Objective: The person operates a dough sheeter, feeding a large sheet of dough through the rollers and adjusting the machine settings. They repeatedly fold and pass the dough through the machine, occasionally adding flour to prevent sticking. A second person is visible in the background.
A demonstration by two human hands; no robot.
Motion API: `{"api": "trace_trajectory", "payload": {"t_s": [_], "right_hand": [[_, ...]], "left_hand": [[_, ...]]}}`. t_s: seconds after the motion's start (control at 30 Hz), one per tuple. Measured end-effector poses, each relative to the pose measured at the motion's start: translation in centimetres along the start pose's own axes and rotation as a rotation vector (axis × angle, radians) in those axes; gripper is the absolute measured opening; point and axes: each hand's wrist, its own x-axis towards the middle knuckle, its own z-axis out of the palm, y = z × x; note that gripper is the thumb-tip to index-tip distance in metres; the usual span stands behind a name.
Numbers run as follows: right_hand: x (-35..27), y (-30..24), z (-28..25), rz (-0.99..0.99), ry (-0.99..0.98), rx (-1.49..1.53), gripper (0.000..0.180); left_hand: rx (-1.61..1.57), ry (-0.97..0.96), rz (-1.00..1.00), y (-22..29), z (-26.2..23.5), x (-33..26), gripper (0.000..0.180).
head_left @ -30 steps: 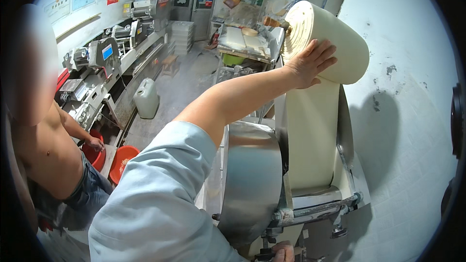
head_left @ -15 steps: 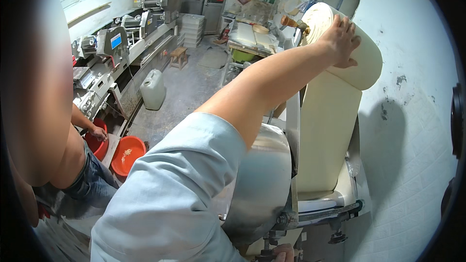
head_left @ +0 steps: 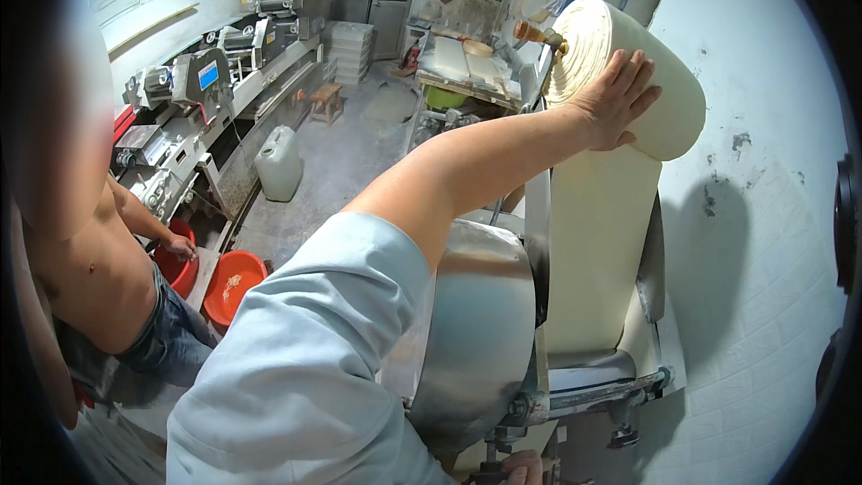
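My left hand lies flat with spread fingers on a big cream roll of dough sheet wound on a wooden rod at the top of a metal roller machine. From the roll, the sheet hangs straight down into the machine. My light blue sleeve fills the lower middle. Only the fingertips of my right hand show at the bottom edge, against a dark machine part; its grip is hidden.
A shirtless person stands close on the left, one hand in a red basin; a second red basin lies beside it. A white jerrycan stands on the floor. Machines line the left counter. A white tiled wall is on the right.
My left hand has stayed on the roll and shifted slightly along its surface. The view has tipped down and left, and the person on the left looms nearer.
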Motion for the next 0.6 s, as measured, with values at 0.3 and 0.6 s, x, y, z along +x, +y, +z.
{"api": "trace_trajectory", "payload": {"t_s": [0.3, 0.6], "right_hand": [[0.9, -0.4, -0.5, 0.054, 0.007, 0.055, 0.034], [2.3, -1.2, 0.1, 0.183, 0.061, 0.123, 0.021]], "left_hand": [[-0.028, -0.023, -0.019, -0.8, -0.5, 2.1, 0.075], [-0.242, -0.216, -0.181, -3.3, -1.5, 6.7, 0.076]]}}
